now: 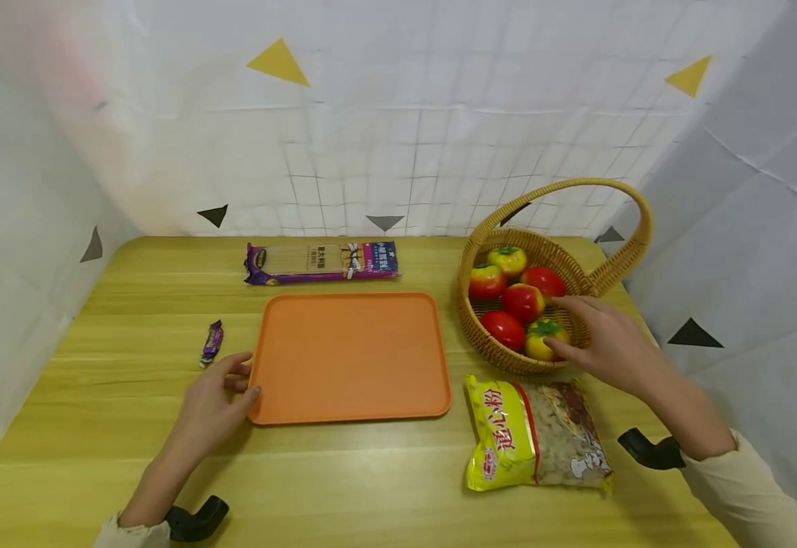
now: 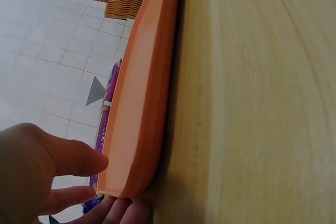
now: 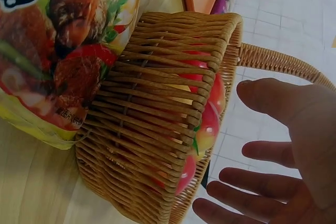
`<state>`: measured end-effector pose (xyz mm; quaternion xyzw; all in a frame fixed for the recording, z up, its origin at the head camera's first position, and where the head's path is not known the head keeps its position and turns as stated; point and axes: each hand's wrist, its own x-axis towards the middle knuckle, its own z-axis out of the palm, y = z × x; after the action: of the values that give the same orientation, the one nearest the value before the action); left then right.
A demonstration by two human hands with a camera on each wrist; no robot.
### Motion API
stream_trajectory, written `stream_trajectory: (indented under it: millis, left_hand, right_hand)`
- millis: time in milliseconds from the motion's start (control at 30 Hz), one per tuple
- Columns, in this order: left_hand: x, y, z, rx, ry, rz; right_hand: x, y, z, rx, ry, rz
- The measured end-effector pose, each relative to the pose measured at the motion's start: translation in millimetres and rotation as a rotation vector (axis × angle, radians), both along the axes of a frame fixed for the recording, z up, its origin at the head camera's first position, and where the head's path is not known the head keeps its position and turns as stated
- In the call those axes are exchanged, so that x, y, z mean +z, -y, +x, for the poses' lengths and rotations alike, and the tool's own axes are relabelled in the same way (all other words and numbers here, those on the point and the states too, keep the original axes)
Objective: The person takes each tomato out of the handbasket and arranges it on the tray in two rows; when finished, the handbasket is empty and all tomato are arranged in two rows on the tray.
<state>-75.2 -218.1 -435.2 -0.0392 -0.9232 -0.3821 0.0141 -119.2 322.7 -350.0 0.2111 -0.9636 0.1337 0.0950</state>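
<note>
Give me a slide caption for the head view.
Left hand touches the orange tray corner; right hand reaches over tomatoes in the wicker basket.

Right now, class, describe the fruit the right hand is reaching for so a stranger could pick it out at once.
Find the wicker basket with the tall handle at the table's right. Six toy fruits lie inside; look at the near rim, where the right hand reaches in. The yellow fruit under its thumb has a green top, unlike the red ones beside it.
</note>
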Motion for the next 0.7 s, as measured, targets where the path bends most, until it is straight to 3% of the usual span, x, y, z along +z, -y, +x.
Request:
stream_trajectory:
  millis: [167, 467, 700]
  left_hand:
    - [-2.8, 0.8, -6.3, -0.004, 0.011, 0.000]
    - [-6.4, 2.6, -13.2, -0.001, 0.035, -0.013]
    - [-8.5, 2.1, -15.7, 0.002, 0.015, -0.032]
  right_hand:
    - [-1.9, -0.2, -5.4, -0.014, 0.054, 0.016]
    - [-0.4, 0.2, -16.3, -0.024, 0.254, 0.075]
    - [-5.8, -1.0, -25.2, -0.020, 0.319, 0.093]
